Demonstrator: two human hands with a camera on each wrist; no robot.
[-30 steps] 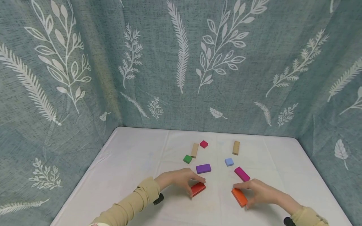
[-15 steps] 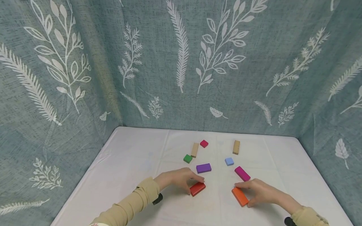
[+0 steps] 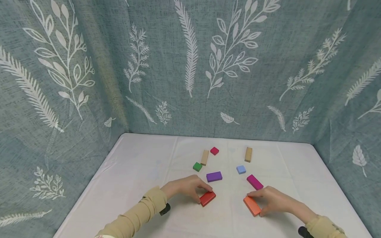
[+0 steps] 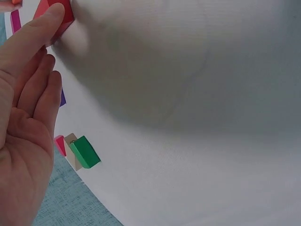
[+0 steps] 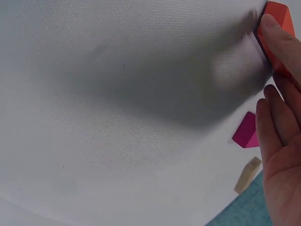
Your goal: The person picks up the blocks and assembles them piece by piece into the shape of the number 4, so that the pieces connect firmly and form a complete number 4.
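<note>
With thumb and fingertips, my left hand pinches a red block that lies on the white table. The left wrist view shows the thumb along one side of the red block. My right hand pinches an orange block at its near-right and far ends. In the right wrist view the thumb lies against the orange block, with the other fingers partly behind it. Just beyond the right hand is a magenta block. A purple block lies beyond the left hand.
Farther back on the white table lie a green block, a light blue block, a small red block, a pale wooden block and a tan wooden block. A leaf-patterned curtain borders the table.
The left fingertips have drawn slightly back to the left along the red block. The right hand and the orange block have hardly moved.
</note>
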